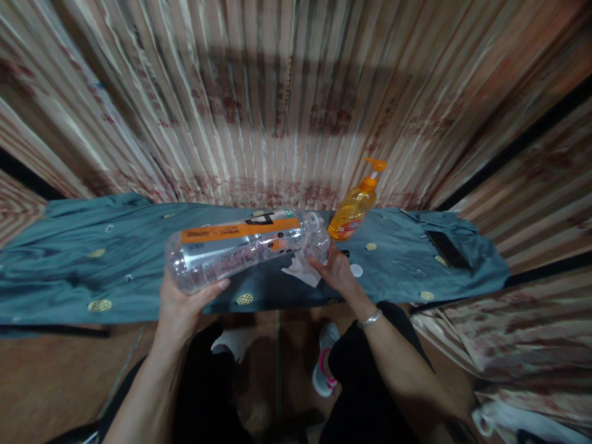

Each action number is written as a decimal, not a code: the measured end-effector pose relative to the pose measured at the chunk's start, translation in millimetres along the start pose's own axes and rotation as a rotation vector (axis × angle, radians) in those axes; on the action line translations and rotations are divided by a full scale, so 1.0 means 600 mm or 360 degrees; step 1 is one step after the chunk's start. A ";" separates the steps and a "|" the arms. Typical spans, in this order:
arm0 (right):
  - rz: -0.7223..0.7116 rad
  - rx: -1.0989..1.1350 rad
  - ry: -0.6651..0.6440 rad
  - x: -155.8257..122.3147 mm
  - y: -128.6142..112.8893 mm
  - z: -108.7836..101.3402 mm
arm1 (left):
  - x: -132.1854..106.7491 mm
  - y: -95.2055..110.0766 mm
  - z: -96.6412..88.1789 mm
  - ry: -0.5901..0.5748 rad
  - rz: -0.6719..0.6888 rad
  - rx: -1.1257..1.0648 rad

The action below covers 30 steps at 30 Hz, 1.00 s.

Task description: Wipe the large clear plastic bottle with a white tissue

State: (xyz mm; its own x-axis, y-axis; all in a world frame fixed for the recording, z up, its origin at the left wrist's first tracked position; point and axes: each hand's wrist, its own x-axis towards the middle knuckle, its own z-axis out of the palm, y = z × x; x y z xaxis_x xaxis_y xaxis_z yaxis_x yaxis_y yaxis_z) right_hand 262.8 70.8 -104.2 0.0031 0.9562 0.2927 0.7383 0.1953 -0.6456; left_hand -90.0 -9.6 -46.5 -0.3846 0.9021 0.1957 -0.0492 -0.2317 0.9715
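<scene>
A large clear plastic bottle [231, 262] with an orange and silver label lies almost level above the cloth, its base to the left. My left hand [182, 302] is closed around the base from below, thumb along the near side. At the clear, crumpled-looking neck end, my right hand [337, 268] grips with its fingers partly hidden. A white tissue [303, 271] hangs or lies just under that end, against the right fingers; whether they pinch it too is unclear. Right of the neck stands a pump bottle [354, 213] of yellow liquid with an orange pump.
A patterned blue-green cloth [99, 277] covers the narrow table. Near my right hand lies a white round cap [356, 270], and a dark phone [447, 250] rests farther right. Striped curtains [277, 123] hang close behind, with dark metal bars [518, 145] at the sides.
</scene>
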 end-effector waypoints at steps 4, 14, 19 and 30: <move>-0.0008 -0.0012 0.0019 0.000 0.001 0.002 | -0.002 -0.005 -0.002 0.0010 -0.0010 -0.0019; -0.0011 0.0069 0.0019 0.000 -0.003 -0.001 | -0.001 -0.005 -0.005 0.0005 -0.0015 0.0020; 0.0024 0.0027 0.0005 0.001 -0.004 -0.001 | -0.001 -0.001 0.001 0.0040 -0.0001 -0.0001; -0.0020 0.0081 0.0021 -0.001 -0.007 -0.005 | -0.003 0.007 0.005 0.0030 0.0006 0.0045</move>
State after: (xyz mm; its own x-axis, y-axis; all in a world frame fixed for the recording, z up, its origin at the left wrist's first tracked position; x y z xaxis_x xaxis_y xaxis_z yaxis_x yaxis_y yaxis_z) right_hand 261.7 68.8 -99.3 0.0032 0.9507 0.3102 0.7032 0.2184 -0.6766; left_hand -86.5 -11.1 -42.5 -0.4023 0.8941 0.1970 -0.0218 -0.2245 0.9742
